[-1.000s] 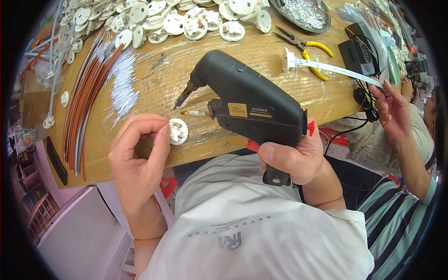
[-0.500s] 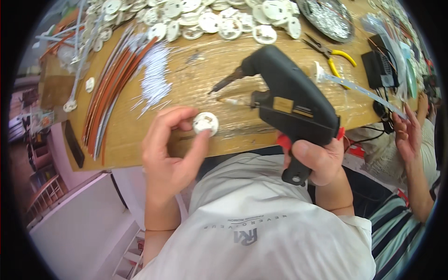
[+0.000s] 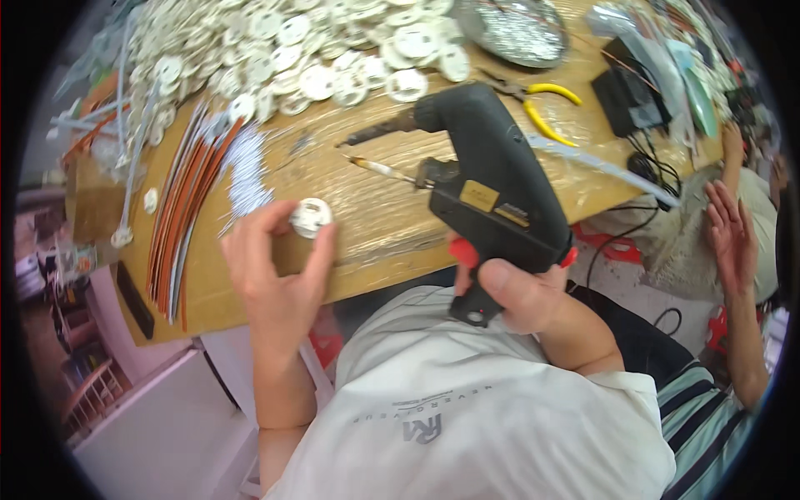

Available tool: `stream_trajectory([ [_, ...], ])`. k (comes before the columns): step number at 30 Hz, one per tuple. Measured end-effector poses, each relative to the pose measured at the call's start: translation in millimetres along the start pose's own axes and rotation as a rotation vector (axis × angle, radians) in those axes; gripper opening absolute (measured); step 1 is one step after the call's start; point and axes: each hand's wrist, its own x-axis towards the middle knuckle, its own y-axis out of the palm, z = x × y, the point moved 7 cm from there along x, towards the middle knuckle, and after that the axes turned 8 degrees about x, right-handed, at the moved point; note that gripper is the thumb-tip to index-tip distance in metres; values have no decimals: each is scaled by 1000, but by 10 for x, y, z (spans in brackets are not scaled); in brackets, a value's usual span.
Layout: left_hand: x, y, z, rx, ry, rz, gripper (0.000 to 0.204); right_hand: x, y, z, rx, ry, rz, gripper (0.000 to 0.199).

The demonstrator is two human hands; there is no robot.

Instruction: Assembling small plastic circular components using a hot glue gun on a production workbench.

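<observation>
Soldering at the bench, seen from above. The wooden table point(image 3: 387, 225) bears a broad heap of white discs point(image 3: 300, 50) along its far side. The black soldering gun point(image 3: 500, 167) is held above the table, its body slanting from far left to near right, with its nose directed leftward. The right hand point(image 3: 529, 296) is wrapped round its handle; whether the trigger is pressed cannot be told. The left hand point(image 3: 279, 271) pinches a single white disc point(image 3: 311, 218) at its edge between thumb and forefinger, metal-coloured parts facing up; whether the disc touches the table is unclear. This disc lies well left of the right hand's grip. The dark nozzle point(image 3: 379, 133) and pale-tipped rod point(image 3: 379, 167) converge beyond and slightly right of the disc, clear of it.
</observation>
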Motion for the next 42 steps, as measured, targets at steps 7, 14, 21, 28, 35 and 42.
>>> stream_trajectory([
  [7, 308, -29, -421, 55, 275, 19, 28, -150, -112, 256, 44, -210, -104, 60],
  [14, 704, 328, -1239, -109, 694, 90, 23, -188, -223, 542, 82, -276, -187, 74],
  [21, 749, 881, -1911, -43, 977, 217, 10, -252, -261, 693, 146, -411, -228, 72],
  [28, 802, 939, -1751, -44, 910, 555, 8, -271, -265, 776, 187, -539, -245, 70],
  [35, 963, 460, -1047, -168, 605, 757, 14, -319, -201, 798, 174, -579, -200, 73],
  [42, 774, 568, -567, -346, 178, 826, 20, -237, -231, 557, 255, -331, -168, 86],
])
